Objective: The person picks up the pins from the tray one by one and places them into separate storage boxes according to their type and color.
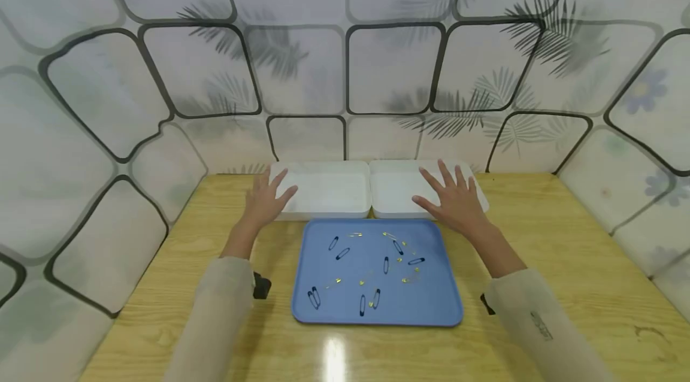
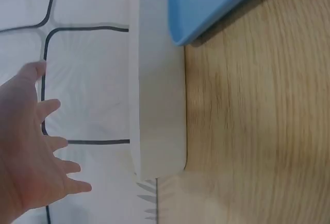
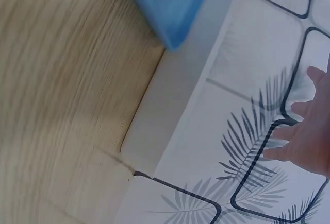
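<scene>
My left hand (image 1: pixel 265 199) is spread over the left end of one white tray (image 1: pixel 329 214), fingers straight and holding nothing. Over the right part of a second white tray (image 1: pixel 396 213) hovers my right hand (image 1: pixel 455 199), its fingers fanned out and nothing in its grasp. In front of both trays lies a blue tray (image 1: pixel 334 304) with dark safety pins (image 1: pixel 343 253) and gold safety pins (image 1: pixel 389 235) scattered across it. Each wrist view shows the hand raised above the side wall of a white tray, with a corner of the blue tray (image 2: pixel 206 2) nearby.
The trays stand on a wooden table (image 1: pixel 172 310). Behind and at both sides rises a patterned fabric wall (image 1: pixel 302 70), close to the backs of the white trays. A dark strap piece (image 1: pixel 262 286) hangs under the left sleeve.
</scene>
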A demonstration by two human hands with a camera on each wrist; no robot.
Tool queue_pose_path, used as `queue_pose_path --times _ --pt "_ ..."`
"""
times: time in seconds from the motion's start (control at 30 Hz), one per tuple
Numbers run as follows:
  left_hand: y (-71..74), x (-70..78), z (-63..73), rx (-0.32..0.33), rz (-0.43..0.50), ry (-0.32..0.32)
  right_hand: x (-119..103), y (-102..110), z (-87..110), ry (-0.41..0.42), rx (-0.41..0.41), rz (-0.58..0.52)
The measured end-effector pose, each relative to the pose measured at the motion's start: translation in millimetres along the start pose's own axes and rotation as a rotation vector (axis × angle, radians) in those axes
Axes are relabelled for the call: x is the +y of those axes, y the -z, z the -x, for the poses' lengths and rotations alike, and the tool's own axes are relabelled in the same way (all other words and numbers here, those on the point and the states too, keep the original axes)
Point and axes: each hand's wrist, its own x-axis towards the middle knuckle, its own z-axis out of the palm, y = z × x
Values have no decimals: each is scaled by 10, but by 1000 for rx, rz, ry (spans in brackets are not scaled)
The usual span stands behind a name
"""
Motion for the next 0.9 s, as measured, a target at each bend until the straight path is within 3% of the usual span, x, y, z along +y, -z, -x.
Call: queue_pose_path --times 0.13,0.27,0.4,0.67,0.9 --pt "2 -124 -18 80 257 31 -96 28 100 13 -1 -92" --pt "17 -239 6 132 471 156 -188 17 244 41 -3 -258" --pt "15 -347 55 140 637 263 -253 0 419 57 -32 -481" --pt "-36 -523 143 97 833 322 -211 -153 620 -15 -120 -782" --pt "-134 -591 172 129 967 354 -78 -306 667 -30 -233 -815"
